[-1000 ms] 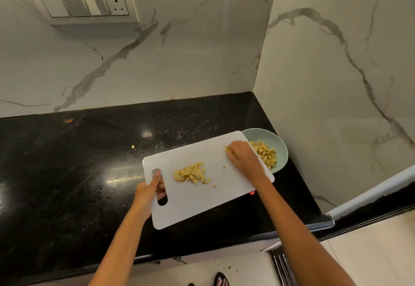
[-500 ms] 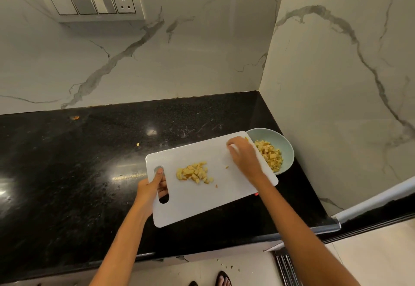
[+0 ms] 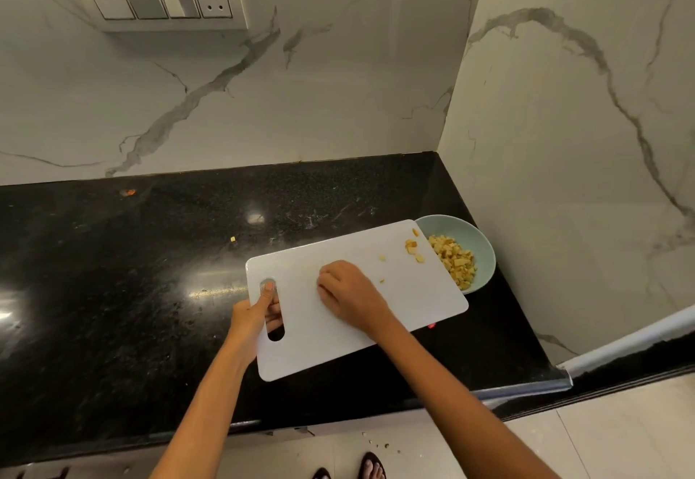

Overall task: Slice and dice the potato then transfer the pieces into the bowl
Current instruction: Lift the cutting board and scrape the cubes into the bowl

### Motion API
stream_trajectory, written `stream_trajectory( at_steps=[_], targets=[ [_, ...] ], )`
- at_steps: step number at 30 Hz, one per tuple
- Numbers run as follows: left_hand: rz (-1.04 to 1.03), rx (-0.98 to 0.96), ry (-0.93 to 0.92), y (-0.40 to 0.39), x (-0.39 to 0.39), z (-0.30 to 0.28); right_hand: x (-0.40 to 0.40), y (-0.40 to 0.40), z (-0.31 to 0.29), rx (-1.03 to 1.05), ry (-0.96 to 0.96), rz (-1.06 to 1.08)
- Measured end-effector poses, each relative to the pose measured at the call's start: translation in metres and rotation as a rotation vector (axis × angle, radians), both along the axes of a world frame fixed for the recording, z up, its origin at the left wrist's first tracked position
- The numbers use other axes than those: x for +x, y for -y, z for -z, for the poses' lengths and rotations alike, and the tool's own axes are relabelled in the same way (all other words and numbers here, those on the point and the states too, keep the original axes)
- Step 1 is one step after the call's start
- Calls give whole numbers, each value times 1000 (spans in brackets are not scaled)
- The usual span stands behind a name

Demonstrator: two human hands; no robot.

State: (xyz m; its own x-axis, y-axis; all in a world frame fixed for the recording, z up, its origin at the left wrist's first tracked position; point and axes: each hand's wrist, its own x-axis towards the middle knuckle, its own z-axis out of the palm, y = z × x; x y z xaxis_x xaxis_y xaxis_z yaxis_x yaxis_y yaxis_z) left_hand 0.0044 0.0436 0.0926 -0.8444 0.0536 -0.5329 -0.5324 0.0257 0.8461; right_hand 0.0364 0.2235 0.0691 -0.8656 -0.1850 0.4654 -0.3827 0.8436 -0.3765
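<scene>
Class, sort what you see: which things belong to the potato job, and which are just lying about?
In the job: cutting board, diced potato, bowl, left hand, right hand.

Lying about: stray bit on the counter, orange scrap, switch panel.

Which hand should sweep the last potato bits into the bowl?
Right. The right hand rests free on the cutting board, on the same side as the loose potato pieces and bowl. The left hand grips the board's handle slot, steadying it.
</scene>
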Motion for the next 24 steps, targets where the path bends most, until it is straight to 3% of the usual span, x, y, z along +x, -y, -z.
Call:
stream_trajectory(
  at_steps=[9, 18, 24],
  targets=[
    [7, 7, 0, -1, 2, -1, 5, -92, -8, 48, 70, 316],
    [21, -1, -26, 1, 3, -2, 10, -154, -10, -41, 153, 601],
    [19, -7, -41, 3, 4, -1, 10, -145, -29, -126, -25, 612]
  ],
)
